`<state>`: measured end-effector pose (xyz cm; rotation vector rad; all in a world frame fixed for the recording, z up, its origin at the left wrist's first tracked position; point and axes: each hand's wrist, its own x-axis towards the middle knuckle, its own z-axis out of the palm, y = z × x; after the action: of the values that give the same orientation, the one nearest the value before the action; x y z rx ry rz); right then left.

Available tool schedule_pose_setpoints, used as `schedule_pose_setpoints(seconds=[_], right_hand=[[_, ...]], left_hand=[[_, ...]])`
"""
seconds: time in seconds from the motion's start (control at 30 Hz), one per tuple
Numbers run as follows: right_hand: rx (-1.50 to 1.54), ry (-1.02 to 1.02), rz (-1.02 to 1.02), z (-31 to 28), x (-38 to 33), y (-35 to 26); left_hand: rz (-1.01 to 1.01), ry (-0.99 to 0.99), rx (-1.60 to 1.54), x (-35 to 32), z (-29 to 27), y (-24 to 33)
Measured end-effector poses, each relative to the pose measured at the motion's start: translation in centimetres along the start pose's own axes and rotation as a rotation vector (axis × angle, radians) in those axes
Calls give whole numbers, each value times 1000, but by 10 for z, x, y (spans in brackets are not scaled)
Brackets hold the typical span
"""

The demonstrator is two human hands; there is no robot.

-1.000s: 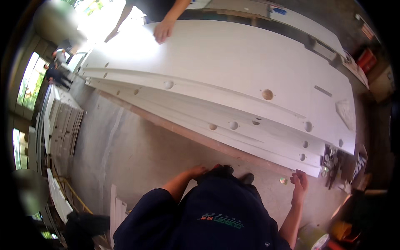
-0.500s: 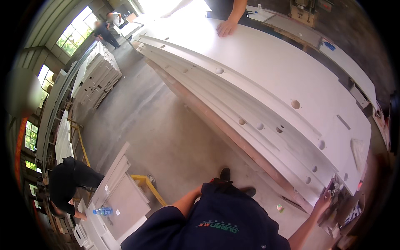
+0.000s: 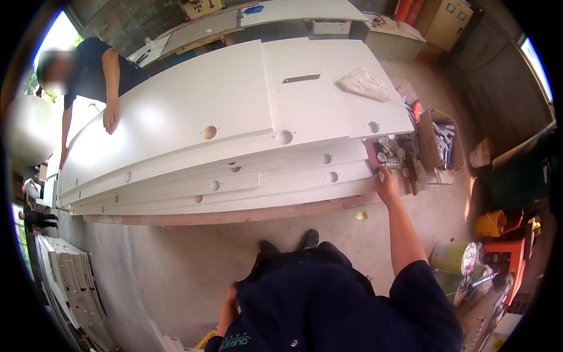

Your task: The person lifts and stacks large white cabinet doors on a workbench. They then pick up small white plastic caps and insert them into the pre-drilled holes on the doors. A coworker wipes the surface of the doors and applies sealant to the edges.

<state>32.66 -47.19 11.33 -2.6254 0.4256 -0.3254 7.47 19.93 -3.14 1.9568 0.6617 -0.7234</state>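
A clutter of small hardware & tools [image 3: 394, 157] is spread at the stack's end, w/ the right hand [image 3: 387, 183] laid on its near edge; grip can't be told. Left of it are stacked long white panels w/ round holes [image 3: 234, 117]. The left hand [image 3: 230, 296] is held low by the body, mostly hidden. A co-worker's hand [image 3: 111, 119] is pressed flat on the far panel.

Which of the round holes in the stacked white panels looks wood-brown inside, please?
The hole in the top panel, nearest the co-worker's hand. The other holes, like the one to its right, look white.
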Motion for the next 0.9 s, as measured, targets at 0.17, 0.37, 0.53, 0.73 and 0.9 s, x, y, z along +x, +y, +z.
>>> schedule_pose_setpoints(seconds=[0.17,0.37,0.53,0.73,0.9], right_hand=[[122,2,47,-9,-3,6],[7,-36,-17,-10,-7,4],[-71,55,33,-23,-16,6],[-165,98,184,-12,-22,13],[-125,67,185,-6,-23,25]], left_hand=[[181,-63,322,20,-23,28],[-200,-85,-167,-9,-27,111],[125,-137,52,-14,-24,125],[-43,-120,-111,-12,-24,112],[-40,-130,-103,-1,-27,99]])
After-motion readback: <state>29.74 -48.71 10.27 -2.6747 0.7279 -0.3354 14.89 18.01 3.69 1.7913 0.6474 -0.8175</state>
